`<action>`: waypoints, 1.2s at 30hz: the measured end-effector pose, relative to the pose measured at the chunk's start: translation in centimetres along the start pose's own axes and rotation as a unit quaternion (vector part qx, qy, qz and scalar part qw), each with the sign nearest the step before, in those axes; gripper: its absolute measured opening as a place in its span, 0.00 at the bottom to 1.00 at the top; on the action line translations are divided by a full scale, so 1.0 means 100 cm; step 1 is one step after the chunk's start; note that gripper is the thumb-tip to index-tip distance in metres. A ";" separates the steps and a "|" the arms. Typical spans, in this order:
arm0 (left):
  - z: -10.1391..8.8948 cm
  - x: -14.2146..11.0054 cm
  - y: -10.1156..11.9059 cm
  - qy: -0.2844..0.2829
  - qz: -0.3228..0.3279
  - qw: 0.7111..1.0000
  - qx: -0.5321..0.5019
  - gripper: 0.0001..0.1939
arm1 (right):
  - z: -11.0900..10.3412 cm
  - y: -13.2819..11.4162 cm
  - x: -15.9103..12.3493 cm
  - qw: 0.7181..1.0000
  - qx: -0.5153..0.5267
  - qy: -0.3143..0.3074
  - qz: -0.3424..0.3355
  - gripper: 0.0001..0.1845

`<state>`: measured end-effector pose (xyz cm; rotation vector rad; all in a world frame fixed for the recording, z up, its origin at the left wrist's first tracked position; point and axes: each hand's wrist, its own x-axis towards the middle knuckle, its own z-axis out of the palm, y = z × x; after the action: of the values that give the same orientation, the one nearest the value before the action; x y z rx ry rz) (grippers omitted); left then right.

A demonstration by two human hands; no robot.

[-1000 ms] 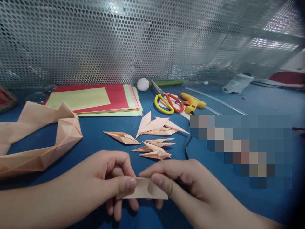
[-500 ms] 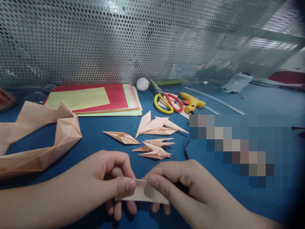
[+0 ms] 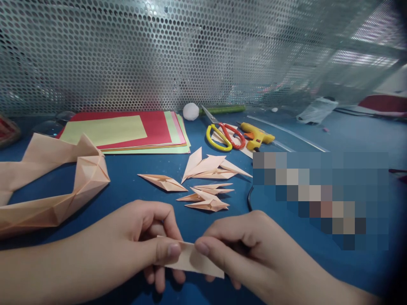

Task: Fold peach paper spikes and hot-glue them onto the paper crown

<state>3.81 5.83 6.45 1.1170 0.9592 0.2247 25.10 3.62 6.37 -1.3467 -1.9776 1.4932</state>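
Between my two hands is a small strip of peach paper (image 3: 193, 259), its right end tilted slightly down. My left hand (image 3: 152, 245) pinches the strip's left part, thumb on top and fingers curled beneath. My right hand (image 3: 235, 250) closes on its upper right edge with thumb and forefinger; the rest of those fingers are partly hidden. Just beyond the hands lie several folded peach paper pieces with sharp points, including a lone folded piece (image 3: 163, 182) at left and a small cluster (image 3: 210, 201). Behind these is a pile of larger pointed pieces (image 3: 213, 167).
A long folded peach paper form (image 3: 92, 169) curves at the left. Stacked coloured paper (image 3: 159, 127), a white ball (image 3: 190, 111), scissors (image 3: 219, 135) and a yellow glue gun (image 3: 257, 135) lie farther back. A perforated metal screen (image 3: 159, 55) stands behind. A blurred patch covers the right.
The paper strip has tilted, its right end dropping lower. My right hand has shifted its grip slightly; my left hand stays almost in place.
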 end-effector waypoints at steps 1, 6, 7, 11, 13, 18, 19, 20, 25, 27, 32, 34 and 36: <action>0.000 0.000 0.000 0.000 0.000 1.000 0.004 0.15 | 0.000 0.000 0.000 1.000 0.010 -0.003 0.003 0.19; 0.001 -0.002 0.004 0.002 -0.011 1.000 0.029 0.15 | 0.004 0.004 0.001 0.999 0.038 -0.006 0.004 0.18; 0.002 -0.002 0.005 0.001 -0.016 0.999 0.029 0.15 | 0.004 0.004 0.001 0.999 0.038 -0.004 0.002 0.18; 0.003 -0.002 0.007 -0.002 -0.026 0.999 0.032 0.14 | 0.002 0.004 0.000 0.999 0.052 -0.013 0.011 0.18; 0.004 -0.001 0.008 0.001 -0.027 0.999 0.037 0.14 | 0.001 0.003 -0.001 0.998 0.056 -0.024 0.011 0.19; 0.010 -0.001 0.006 -0.004 -0.009 1.000 0.008 0.15 | 0.003 0.000 -0.002 0.997 0.074 -0.038 -0.004 0.18; 0.011 -0.001 0.004 -0.003 0.001 1.000 0.009 0.14 | 0.004 0.000 -0.001 0.996 0.077 -0.036 -0.008 0.18; 0.011 -0.002 0.003 0.001 0.011 1.000 0.018 0.13 | 0.006 0.000 -0.001 0.997 0.077 -0.028 -0.014 0.16; 0.011 -0.003 0.002 0.018 0.026 0.998 0.061 0.10 | 0.012 -0.002 0.000 0.996 0.074 0.043 0.009 0.06; 0.010 -0.003 0.003 0.017 0.025 0.997 0.067 0.11 | 0.013 -0.002 0.000 0.996 0.077 0.051 0.012 0.06; 0.010 -0.001 0.001 0.033 0.020 0.996 0.079 0.15 | 0.009 -0.003 -0.001 0.995 0.086 0.044 -0.002 0.08; 0.011 -0.003 0.001 0.037 0.020 0.995 0.089 0.16 | 0.009 -0.002 -0.002 0.996 0.072 0.045 -0.016 0.08; 0.012 -0.005 0.001 0.038 0.019 0.993 0.114 0.16 | 0.010 -0.001 -0.003 0.997 0.046 0.049 -0.030 0.08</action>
<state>4.42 4.76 6.95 1.3442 1.0504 0.1924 24.45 2.80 6.15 -1.2866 -1.8503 1.4443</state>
